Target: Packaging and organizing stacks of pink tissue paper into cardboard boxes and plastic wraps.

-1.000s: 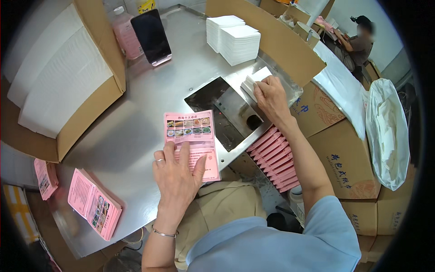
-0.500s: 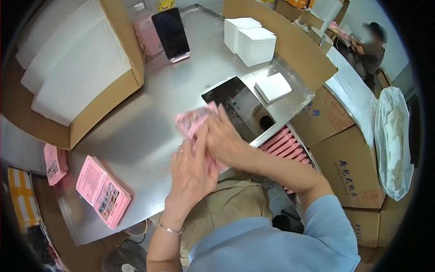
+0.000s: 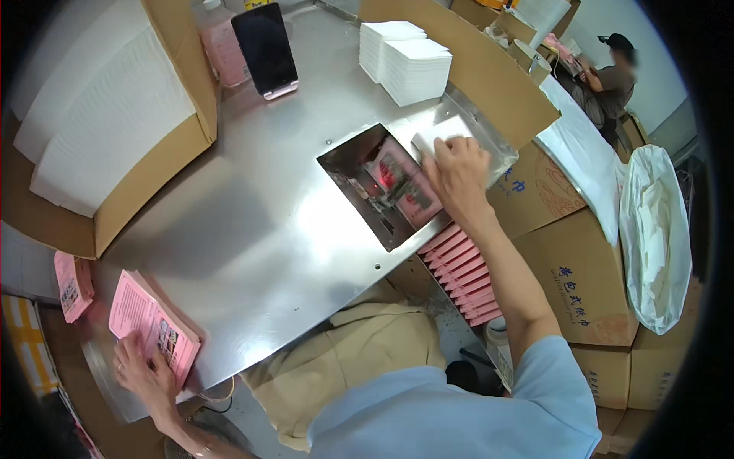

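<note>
1. Brushed steel table [image 3: 252, 222], smooth and reflective, cardboard boxes crowding three sides.
2. Rectangular opening [image 3: 386, 187] cut in table top; pink packet [image 3: 409, 191] lying inside it.
3. Right hand [image 3: 457, 172] at far edge of opening, fingers curled on a small white folded sheet [image 3: 428, 145], thumb side just above pink packet.
4. Left hand [image 3: 141, 371] at near left table corner, fingers spread narrow, resting on low stack of pink printed leaflets [image 3: 149, 325]; grip on top leaflet not clear.
5. Row of pink packets [image 3: 459, 271] stood on edge below table rim, just under right forearm.
6. White square sheet stacks [image 3: 409, 57] at far side; dark phone [image 3: 265, 47] propped upright beside pink bottle [image 3: 222, 50].
7. Open carton [image 3: 107, 122] at left holding white ribbed pads.
8. White plastic bag [image 3: 650, 229] at right; another person [image 3: 612, 73] in background.
</note>
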The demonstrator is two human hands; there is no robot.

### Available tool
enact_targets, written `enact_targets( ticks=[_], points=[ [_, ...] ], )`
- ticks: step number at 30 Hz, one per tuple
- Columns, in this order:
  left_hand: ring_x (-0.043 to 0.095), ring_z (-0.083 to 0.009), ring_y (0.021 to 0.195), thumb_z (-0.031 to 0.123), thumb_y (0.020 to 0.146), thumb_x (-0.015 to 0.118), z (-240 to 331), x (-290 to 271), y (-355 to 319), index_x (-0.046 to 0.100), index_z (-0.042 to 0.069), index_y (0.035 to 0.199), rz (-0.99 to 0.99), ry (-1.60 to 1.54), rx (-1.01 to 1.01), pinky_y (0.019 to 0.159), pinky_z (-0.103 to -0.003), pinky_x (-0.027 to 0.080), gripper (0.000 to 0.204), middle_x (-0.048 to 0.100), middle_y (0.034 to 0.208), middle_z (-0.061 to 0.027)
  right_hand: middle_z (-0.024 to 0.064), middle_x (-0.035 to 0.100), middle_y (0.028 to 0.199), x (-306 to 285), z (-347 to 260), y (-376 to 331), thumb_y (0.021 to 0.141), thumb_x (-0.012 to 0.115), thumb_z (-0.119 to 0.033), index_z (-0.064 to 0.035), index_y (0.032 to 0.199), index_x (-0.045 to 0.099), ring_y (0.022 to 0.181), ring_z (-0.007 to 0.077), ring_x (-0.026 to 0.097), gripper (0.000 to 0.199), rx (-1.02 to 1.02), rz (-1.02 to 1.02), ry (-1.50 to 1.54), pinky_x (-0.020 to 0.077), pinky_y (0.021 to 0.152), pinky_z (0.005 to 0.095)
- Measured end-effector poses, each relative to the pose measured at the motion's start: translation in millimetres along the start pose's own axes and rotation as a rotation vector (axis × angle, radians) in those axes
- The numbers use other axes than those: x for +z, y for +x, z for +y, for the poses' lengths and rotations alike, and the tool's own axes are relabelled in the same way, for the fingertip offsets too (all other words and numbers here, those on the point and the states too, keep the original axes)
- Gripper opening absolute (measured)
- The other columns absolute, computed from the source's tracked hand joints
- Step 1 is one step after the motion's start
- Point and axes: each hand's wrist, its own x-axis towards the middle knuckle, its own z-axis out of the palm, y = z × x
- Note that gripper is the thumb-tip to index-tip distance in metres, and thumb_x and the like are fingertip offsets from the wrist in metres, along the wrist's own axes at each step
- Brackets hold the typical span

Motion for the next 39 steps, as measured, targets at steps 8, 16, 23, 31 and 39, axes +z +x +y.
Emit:
enact_targets(
  ticks=[8, 16, 23, 31, 39],
  points=[
    [0.057, -0.0281, 0.084, 0.004, 0.093, 0.058, 84, -1, 26, 0.058, 0.002, 0.103, -0.146, -0.811, 0.139, 0.074, -0.04, 0.046, 0.01, 0.058, 0.095, -0.0121, 0.0133, 0.056, 0.091, 25, 23, -6, 0.082, 0.068, -0.008, -0.0015, 0.101, 0.068, 0.09, 0.0309, 0.055, 0.02, 0.038, -0.007, 0.247, 0.0436, 0.076, 0.0427],
    [0.046, -0.045, 0.125, 0.008, 0.07, 0.073, 219, 12, 12, 0.057, -0.003, 0.12, -0.258, -0.928, 0.703, 0.104, -0.055, 0.038, 0.054, 0.047, 0.137, -0.0252, 0.0214, 0.058, 0.127, -53, -93, -43, 0.082, 0.065, -0.01, 0.0, 0.117, 0.065, 0.118, 0.0408, 0.058, 0.037, -0.592, -0.2, 0.671, 0.0456, 0.104, 0.0554],
    [0.027, -0.0492, 0.144, 0.028, 0.071, 0.074, 241, 15, 11, 0.043, 0.003, 0.144, -0.174, -0.718, 0.555, 0.109, -0.072, 0.02, 0.083, 0.025, 0.158, -0.0271, 0.0096, 0.059, 0.084, -24, -140, 3, 0.075, 0.066, -0.017, -0.0018, 0.092, 0.063, 0.08, 0.0287, 0.059, 0.023, -0.503, -0.17, 0.599, 0.0349, 0.104, 0.0611],
    [0.045, -0.038, 0.111, 0.035, 0.079, 0.069, 234, 5, 9, 0.063, 0.012, 0.123, -0.154, -0.482, 0.454, 0.097, -0.052, 0.032, 0.05, 0.049, 0.132, -0.0167, 0.0163, 0.057, 0.084, -10, -12, 7, 0.078, 0.073, -0.018, 0.0001, 0.1, 0.059, 0.08, 0.037, 0.057, 0.031, -0.027, 0.064, 0.136, 0.0474, 0.075, 0.0457],
    [0.048, -0.0385, 0.111, 0.043, 0.082, 0.072, 231, 5, 12, 0.06, 0.006, 0.119, -0.11, -0.441, 0.525, 0.091, -0.053, 0.039, 0.054, 0.054, 0.126, -0.0191, 0.011, 0.065, 0.086, 16, 46, 23, 0.09, 0.068, -0.013, -0.0014, 0.085, 0.072, 0.078, 0.022, 0.062, 0.014, 0.421, -0.113, 0.58, 0.0486, 0.067, 0.0339]
  ],
)
